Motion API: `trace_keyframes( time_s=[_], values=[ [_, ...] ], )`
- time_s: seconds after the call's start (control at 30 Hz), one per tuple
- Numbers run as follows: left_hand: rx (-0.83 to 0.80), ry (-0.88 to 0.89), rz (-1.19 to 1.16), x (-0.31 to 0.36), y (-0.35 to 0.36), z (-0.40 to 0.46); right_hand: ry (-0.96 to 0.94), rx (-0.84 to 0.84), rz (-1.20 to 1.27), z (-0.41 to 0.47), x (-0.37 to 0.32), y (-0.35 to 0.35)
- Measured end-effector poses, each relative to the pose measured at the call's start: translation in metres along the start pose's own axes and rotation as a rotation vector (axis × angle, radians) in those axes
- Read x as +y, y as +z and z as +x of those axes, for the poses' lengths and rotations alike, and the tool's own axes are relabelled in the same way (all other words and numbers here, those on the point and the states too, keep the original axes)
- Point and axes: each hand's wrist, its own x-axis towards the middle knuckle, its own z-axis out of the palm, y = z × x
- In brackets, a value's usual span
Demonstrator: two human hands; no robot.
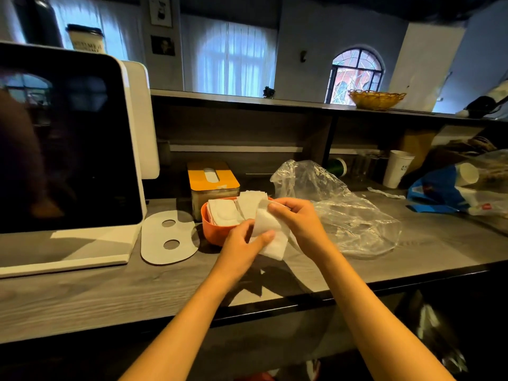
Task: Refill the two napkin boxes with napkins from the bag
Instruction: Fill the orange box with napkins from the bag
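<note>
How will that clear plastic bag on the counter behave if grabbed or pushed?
The clear plastic bag looks thin and crumpled, so it is probably floppy and will collapse rather than slide as a unit. It appears nearly empty, so likely very light. Its glossy film may slip between fingers.

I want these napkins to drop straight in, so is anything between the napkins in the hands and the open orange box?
Nothing visible blocks it. Both the left hand and right hand hold the napkins right at the near rim of the orange box, whose top is open. Napkins already stacked inside fill much of it.
</note>
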Motion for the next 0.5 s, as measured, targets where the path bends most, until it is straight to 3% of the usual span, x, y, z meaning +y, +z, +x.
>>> trace_keyframes(
  time_s=[0.17,0.3,0.5],
  values=[
    [0.182,-0.097,0.061,0.021,-0.038,0.011,0.034,-0.05,-0.151,0.051,-0.013,0.038],
    [0.264,-0.188,0.277,0.023,-0.065,0.031,-0.005,-0.086,-0.371,0.093,-0.004,0.063],
    [0.299,-0.218,0.631,0.019,-0.086,0.052,-0.038,-0.27,-0.687,0.128,0.013,0.076]
  ],
)
